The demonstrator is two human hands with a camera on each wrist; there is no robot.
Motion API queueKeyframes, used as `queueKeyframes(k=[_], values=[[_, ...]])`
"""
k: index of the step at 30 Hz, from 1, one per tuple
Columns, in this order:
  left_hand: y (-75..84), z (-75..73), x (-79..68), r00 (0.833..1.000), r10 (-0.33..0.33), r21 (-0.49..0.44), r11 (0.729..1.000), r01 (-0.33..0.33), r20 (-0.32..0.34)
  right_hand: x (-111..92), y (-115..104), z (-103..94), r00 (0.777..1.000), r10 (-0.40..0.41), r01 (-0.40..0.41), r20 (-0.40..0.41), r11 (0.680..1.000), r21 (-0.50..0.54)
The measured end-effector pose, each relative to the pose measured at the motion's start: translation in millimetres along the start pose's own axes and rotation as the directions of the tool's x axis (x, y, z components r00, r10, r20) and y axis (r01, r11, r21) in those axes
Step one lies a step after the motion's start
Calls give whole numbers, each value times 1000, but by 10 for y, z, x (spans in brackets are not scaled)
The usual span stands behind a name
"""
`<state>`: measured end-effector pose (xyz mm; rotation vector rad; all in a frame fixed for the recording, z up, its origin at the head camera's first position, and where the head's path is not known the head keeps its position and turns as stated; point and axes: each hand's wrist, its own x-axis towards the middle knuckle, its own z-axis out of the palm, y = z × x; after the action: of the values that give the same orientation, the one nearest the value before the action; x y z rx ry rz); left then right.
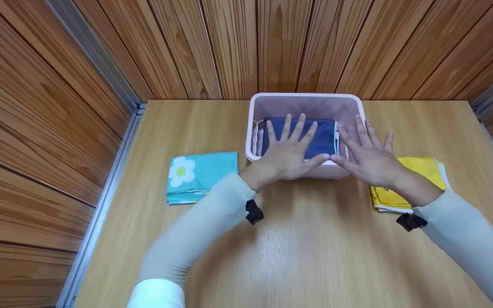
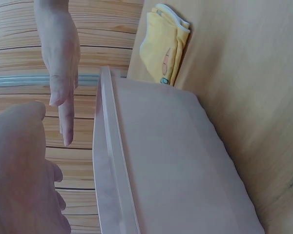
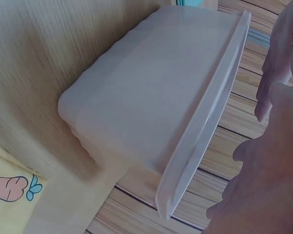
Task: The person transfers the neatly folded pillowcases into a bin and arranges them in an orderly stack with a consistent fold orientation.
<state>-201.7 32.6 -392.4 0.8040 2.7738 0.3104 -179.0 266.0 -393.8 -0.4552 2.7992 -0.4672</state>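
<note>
Navy cloth [image 1: 324, 139], apparently smooth, lies folded in the bin [image 1: 306, 105].

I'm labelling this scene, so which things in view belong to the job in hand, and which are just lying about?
Likely in the job:
left hand
right hand
pink bin
navy folded cloth inside it

Seemingly lying about, role uncertain:
turquoise folded cloth
yellow folded cloth

My feed shows a smooth, matt plastic bin [image 2: 156, 151] and turquoise cloth [image 1: 210, 169]. The wooden tabletop [image 1: 289, 256] looks faintly glossy
</note>
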Motion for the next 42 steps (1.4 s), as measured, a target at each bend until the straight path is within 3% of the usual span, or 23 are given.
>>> queueKeyframes(k=[19,29,42], values=[[396,120,149,999,23,14,1000,-24,42,-243,463,-130,996,89,-85,-26,989,120],[716,229,189,993,105,34,994,-106,49,-367,701,-130,991,115,-102,-69,981,167],[1152,360,227,987,121,92,987,-131,110,-483,1019,-139,988,146,-132,-57,970,207]])
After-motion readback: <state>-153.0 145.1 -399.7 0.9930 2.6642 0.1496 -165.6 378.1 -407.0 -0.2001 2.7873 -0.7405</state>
